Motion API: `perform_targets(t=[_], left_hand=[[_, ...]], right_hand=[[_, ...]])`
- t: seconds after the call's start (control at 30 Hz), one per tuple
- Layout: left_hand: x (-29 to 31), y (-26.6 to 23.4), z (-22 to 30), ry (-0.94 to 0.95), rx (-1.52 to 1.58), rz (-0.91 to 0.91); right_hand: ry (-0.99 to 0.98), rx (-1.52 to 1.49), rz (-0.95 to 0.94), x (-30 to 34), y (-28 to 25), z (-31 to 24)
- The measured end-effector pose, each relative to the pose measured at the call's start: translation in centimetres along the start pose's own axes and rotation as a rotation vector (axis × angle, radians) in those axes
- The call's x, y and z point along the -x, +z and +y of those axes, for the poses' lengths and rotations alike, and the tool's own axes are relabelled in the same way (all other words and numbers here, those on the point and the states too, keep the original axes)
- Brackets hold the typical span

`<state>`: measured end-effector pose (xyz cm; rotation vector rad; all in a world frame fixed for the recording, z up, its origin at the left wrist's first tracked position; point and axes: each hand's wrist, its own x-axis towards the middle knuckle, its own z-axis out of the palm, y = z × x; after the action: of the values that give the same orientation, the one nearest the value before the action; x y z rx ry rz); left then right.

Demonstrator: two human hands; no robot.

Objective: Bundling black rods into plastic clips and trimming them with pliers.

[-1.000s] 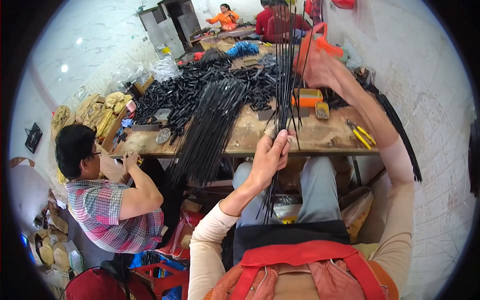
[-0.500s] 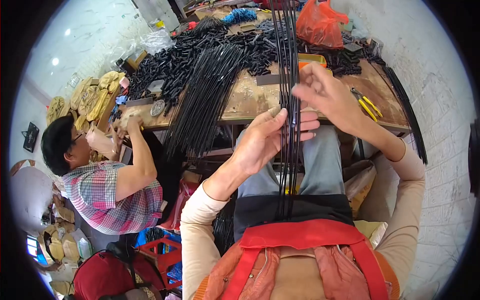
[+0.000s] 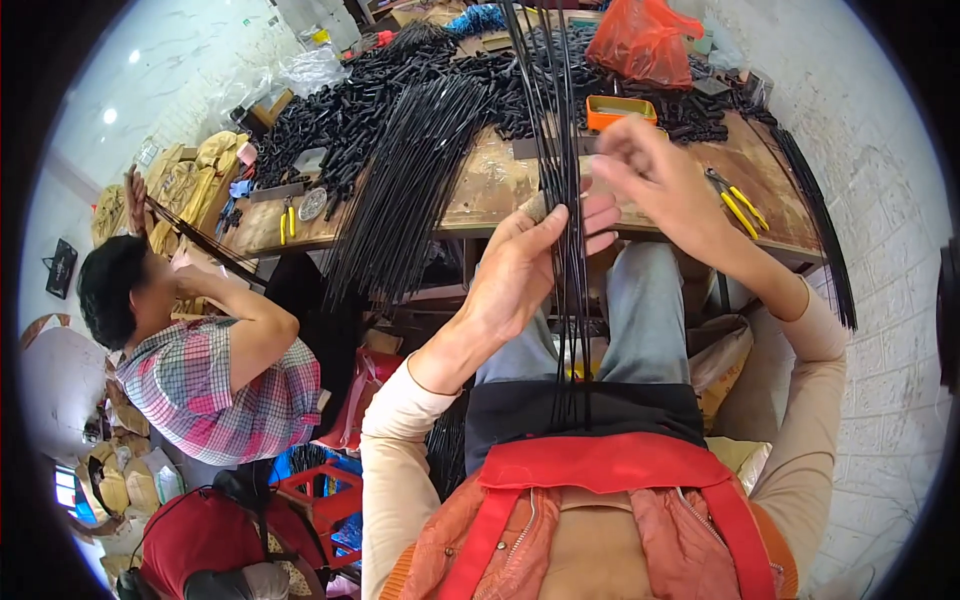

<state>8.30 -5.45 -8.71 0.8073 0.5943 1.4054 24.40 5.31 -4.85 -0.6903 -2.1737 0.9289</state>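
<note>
A bundle of long thin black rods point(image 3: 546, 120) stands nearly upright in front of me, its lower ends down by my lap. My left hand point(image 3: 512, 272) is closed round the bundle at about its middle, thumb across the front and fingertips showing on the far side. To the right of the rods my right hand point(image 3: 660, 195) is raised, with its fingers partly bent and apart. Nothing shows in it, and a small gap separates it from the bundle.
On the wooden table point(image 3: 490, 190) lie a large sheaf of black rods point(image 3: 415, 180), heaps of short black parts point(image 3: 330, 125), an orange tray point(image 3: 618, 112), yellow-handled pliers point(image 3: 738, 208) and a red plastic bag point(image 3: 645, 45). A co-worker point(image 3: 215, 375) sits at my left, holding rods.
The bundle's upper end has tipped to the left, and my left hand has shifted slightly left with it. The co-worker has raised a hand with rods; pliers now show on the table there.
</note>
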Motion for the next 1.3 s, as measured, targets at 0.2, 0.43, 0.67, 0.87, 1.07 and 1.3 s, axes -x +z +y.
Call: perform_targets(t=[0.2, 0.43, 0.67, 0.87, 1.07, 1.3], left_hand=[[-1.0, -0.8, -0.3, 0.027, 0.095, -0.012], [-0.4, -0.5, -2.0, 0.039, 0.101, 0.057], [-0.4, -0.5, -2.1, 0.006, 0.034, 0.012], [-0.4, -0.5, -2.7, 0.072, -0.054, 0.032], [0.1, -0.7, -3.5, 0.088, -0.118, 0.156], [-0.7, -0.5, -2.2, 0.067, -0.077, 0.2]], right_hand=[[-0.013, 0.053, -0.17, 3.4, 2.9, 0.2], [-0.057, 0.091, 0.034, 3.1, 3.8, 0.8], [0.147, -0.195, -0.102, 2.8, 3.2, 0.9], [0.124, -0.38, -0.111, 3.7, 3.1, 2.1], [0.173, -0.534, -0.137, 4.2, 3.4, 1.9], [0.172, -0.444, -0.232, 2.7, 2.4, 2.3]])
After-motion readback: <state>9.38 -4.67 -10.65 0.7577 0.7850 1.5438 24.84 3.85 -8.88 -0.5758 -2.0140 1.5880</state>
